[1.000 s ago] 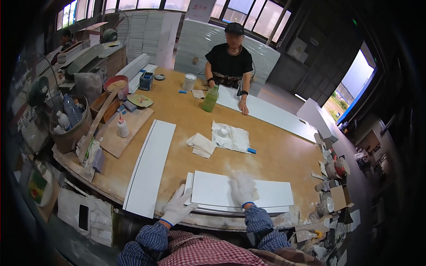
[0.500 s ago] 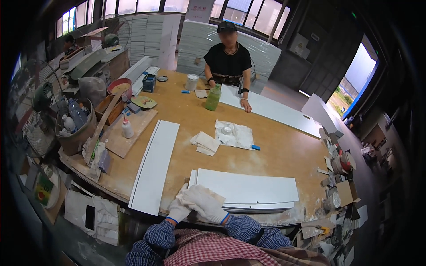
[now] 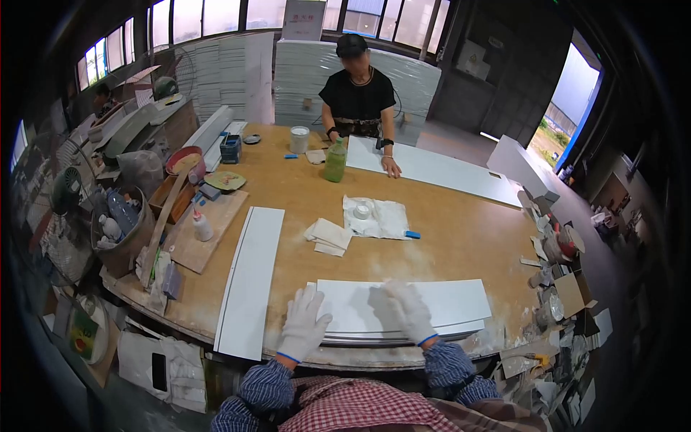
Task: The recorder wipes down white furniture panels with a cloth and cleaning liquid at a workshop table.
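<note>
Both my hands wear white knitted gloves. At the near edge of the table lies a stack of white panels point(image 3: 461, 299). My left hand point(image 3: 302, 322) is at the stack's left end, its fingers stretched and the thumb apart. Over the top panel's middle is my right hand point(image 3: 409, 309), slightly blurred, fingers extended; whatever may be under its palm is hidden. A longer white panel point(image 3: 250, 284) with a dark groove lies to the left. Beyond the stack are folded beige cloths point(image 3: 329, 236) and a white cloth point(image 3: 389, 218) bearing a small round container point(image 3: 362, 209).
A co-worker point(image 3: 358, 97) stands across the table point(image 3: 288, 183), one hand on a long white panel point(image 3: 439, 169). Nearby stand a green bottle point(image 3: 335, 162) and a white can point(image 3: 299, 139). A squeeze bottle point(image 3: 202, 227) rests on a board at left. Scraps crowd the right edge.
My hands have parted from being together at the stack's left end. The right one moved right over the top panel; the left stayed near that end. The view has shifted slightly.
</note>
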Available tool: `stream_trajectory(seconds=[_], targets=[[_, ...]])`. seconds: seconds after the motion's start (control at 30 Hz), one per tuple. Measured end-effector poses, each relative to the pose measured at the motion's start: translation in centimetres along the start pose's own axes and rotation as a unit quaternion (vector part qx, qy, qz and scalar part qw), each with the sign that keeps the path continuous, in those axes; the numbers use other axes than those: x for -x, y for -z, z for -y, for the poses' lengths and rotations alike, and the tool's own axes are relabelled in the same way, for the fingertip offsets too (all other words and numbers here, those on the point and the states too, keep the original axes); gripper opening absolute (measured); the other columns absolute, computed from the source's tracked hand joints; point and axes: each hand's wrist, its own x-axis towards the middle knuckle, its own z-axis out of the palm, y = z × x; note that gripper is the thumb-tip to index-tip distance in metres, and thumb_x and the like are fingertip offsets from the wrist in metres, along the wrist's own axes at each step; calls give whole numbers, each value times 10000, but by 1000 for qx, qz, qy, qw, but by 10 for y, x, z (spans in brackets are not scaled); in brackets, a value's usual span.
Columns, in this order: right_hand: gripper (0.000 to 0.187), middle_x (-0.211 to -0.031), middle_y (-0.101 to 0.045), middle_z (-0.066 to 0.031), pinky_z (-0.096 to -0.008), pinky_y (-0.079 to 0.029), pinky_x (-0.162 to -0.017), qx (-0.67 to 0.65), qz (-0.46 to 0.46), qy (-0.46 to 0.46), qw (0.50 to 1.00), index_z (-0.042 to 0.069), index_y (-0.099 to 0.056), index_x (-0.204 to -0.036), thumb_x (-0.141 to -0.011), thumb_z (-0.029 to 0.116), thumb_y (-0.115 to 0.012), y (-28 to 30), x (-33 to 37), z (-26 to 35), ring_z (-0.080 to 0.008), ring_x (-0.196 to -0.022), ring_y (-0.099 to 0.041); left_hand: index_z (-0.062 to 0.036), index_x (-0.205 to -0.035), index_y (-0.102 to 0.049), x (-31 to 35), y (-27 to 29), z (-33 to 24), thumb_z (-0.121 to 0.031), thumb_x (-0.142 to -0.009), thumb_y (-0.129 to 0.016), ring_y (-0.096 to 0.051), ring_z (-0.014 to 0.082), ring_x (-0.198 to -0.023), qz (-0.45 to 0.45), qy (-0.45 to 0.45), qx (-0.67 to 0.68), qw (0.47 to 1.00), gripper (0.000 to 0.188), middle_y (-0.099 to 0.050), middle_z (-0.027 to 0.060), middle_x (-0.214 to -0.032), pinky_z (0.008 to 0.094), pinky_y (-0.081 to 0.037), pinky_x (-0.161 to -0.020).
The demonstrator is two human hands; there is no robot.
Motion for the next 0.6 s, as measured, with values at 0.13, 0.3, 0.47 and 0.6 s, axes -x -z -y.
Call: stream_trajectory(seconds=[0.13,0.3,0.47,0.6], targets=[[460,-1373,-609,-171,-506,-371,-1134,204,108,111,967,72,-638,-1329,-979,372,-618,-58,-9,8,-372,-1272,-526,-45,-1480,-533,-47,-42,-29,-303,-993,-637,-352,464,-1495,-31,-60,-42,997,561,-447,246,-1581,564,-263,-1230],[520,-1455,-561,-181,-518,-339,-1172,112,273,23,955,57,-619,-1373,-984,402,-605,-23,-20,12,-385,-1356,-470,-59,-1414,-563,-61,-57,-31,-369,-1004,-592,-431,426,-1413,3,-38,-116,993,515,-543,169,-1447,623,-234,-1209],[550,-1410,-576,-138,-562,-275,-1165,209,151,-70,963,87,-601,-1418,-993,436,-583,44,13,-64,-355,-1338,-476,-62,-1365,-575,-53,-47,-30,-365,-966,-634,-456,402,-1358,-23,-64,-146,987,504,-569,137,-1369,647,-235,-1187],[587,-1443,-561,-163,-593,-239,-1162,324,-24,-119,938,63,-601,-1396,-973,468,-583,58,55,-153,-374,-1319,-464,-57,-1336,-586,-62,-44,-48,-347,-937,-660,-473,378,-1335,11,-59,-146,987,498,-582,128,-1332,620,-245,-1184]])
